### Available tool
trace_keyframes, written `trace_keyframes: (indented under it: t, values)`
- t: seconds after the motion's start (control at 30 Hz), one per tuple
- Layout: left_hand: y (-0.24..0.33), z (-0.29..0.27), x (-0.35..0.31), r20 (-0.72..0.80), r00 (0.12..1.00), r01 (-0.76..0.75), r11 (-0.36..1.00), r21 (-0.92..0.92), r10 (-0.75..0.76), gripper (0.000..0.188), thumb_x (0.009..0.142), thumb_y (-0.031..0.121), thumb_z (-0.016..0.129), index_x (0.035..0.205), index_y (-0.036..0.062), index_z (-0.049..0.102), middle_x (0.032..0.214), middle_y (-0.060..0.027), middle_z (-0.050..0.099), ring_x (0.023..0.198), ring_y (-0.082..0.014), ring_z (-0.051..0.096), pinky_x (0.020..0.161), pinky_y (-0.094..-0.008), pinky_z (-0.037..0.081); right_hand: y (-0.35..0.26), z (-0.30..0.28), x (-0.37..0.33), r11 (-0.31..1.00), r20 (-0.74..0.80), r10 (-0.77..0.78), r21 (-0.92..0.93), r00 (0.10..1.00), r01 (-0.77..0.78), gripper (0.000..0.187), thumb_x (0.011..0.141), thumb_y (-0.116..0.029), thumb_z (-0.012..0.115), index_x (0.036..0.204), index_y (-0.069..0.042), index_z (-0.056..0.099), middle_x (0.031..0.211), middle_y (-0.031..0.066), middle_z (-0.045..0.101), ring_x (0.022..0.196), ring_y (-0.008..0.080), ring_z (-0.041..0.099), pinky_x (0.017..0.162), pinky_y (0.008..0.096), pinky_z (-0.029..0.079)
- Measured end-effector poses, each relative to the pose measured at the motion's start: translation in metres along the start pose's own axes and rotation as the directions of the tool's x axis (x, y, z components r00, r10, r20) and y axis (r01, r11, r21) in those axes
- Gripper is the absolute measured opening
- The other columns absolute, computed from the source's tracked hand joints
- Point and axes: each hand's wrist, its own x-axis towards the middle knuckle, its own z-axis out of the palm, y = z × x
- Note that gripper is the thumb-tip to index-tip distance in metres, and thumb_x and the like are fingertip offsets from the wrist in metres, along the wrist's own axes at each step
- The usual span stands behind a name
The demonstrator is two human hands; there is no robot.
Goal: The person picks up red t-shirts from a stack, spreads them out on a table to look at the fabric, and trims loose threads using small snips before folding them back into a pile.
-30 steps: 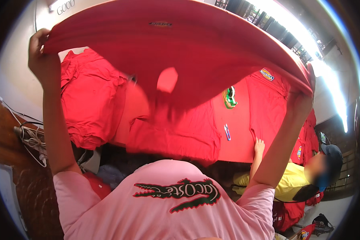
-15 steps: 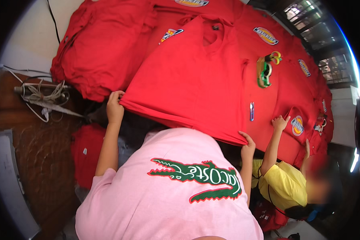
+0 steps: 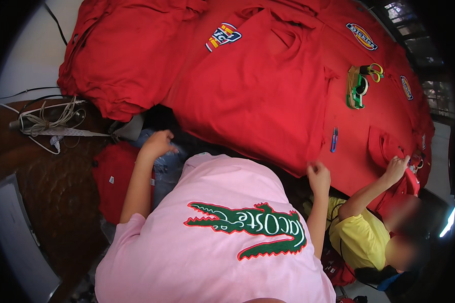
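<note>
A red T-shirt (image 3: 247, 96) is spread out before me, its neck opening away from me and its lower hem along the near table edge. My left hand (image 3: 158, 144) hangs off the hem, over the gap at the table's left front, with its fingers loosely apart and no cloth in them. At the shirt's near right corner is my right hand (image 3: 319, 178), its fingers curled together. No cloth shows in them, though they are very close to the hem.
A heap of red shirts (image 3: 126, 55) lies at left. To the right are a blue cutter-like tool (image 3: 334, 139), a green tape dispenser (image 3: 356, 91) and yellow-handled scissors (image 3: 373, 71). A co-worker in yellow (image 3: 359, 237) handles a red garment (image 3: 384, 146). Bundled cables (image 3: 50, 118) lie left.
My left hand has let go of the hem and moved off it. The hem has slackened, and my right hand has come away from its corner. The co-worker has lifted part of the red garment.
</note>
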Motion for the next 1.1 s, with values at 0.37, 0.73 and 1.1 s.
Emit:
trace_keyframes:
  t: [0.37, 0.73, 1.1]
  values:
    - [0.237, 0.042, 0.158, -0.347, 0.399, -0.641, 0.529, 0.556, 0.849, 0.066, 0.099, 0.042, 0.056, 0.158, 0.0196, 0.037, 0.165, -0.0099, 0.033, 0.152, -0.0341, 0.029, 0.124, -0.0551, 0.021, -0.214, 0.092, 0.145, 0.771, -0.48, -0.613, -0.19, 0.627, 0.608, 0.066, 0.101, -0.031, 0.059, 0.158, -0.01, 0.036, 0.164, 0.0201, 0.031, 0.152, 0.0388, 0.03, 0.122, 0.0501, 0.028]
    - [0.217, -0.006, 0.198, -0.442, 0.524, -0.475, 0.681, 0.557, 0.728, 0.083, 0.095, 0.069, 0.051, 0.162, 0.0241, 0.033, 0.171, -0.0107, 0.017, 0.157, -0.0362, 0.016, 0.125, -0.057, 0.012, -0.11, 0.065, 0.168, 0.944, -0.586, -0.308, -0.284, 0.749, 0.166, 0.072, 0.103, -0.051, 0.051, 0.161, -0.012, 0.032, 0.168, 0.0182, 0.024, 0.153, 0.043, 0.023, 0.123, 0.055, 0.022]
    - [0.267, -0.022, 0.22, -0.491, 0.399, -0.759, 0.58, 0.297, 0.774, 0.036, 0.099, 0.031, 0.064, 0.132, 0.0159, 0.064, 0.153, -0.0126, 0.042, 0.148, -0.0348, 0.032, 0.121, -0.0552, 0.025, -0.017, 0.044, 0.124, 0.992, -0.838, -0.095, -0.036, 0.538, 0.118, 0.04, 0.099, -0.009, 0.058, 0.139, -0.003, 0.059, 0.14, 0.023, 0.056, 0.129, 0.0414, 0.052, 0.108, 0.0502, 0.04]
